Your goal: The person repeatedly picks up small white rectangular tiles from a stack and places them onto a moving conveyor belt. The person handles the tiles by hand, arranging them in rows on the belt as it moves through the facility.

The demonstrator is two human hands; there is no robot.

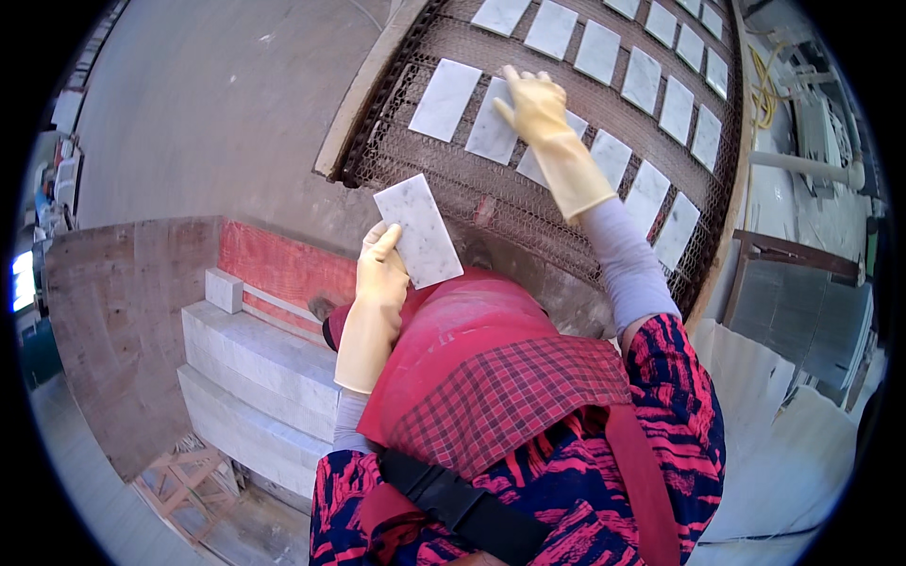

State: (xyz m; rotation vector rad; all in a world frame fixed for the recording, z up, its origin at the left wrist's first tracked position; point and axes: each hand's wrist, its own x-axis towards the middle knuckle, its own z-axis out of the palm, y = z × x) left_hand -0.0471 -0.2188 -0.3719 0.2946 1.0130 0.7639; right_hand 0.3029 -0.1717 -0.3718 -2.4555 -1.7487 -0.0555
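My left hand (382, 274), in a pale yellow rubber glove, is closed on the lower left edge of a white marble tile (420, 231) with grey veins. That tile is tilted, raised in front of my red apron. My gloved right hand (536, 102) reaches forward over a metal mesh conveyor (396, 141). Its thumb and index finger are spread at the upper right part of another marble tile (491, 123), which lies on the mesh. The contact under the palm is hidden. A neighbouring marble tile (445, 99) lies just left of it.
Several more tiles lie in rows on the mesh, such as a far tile (597, 51). A wooden rail (373, 85) edges the conveyor. Stacked pale stone slabs (260, 349) stand at my left beside a wooden board (132, 321). A grey pipe (802, 167) runs at right.
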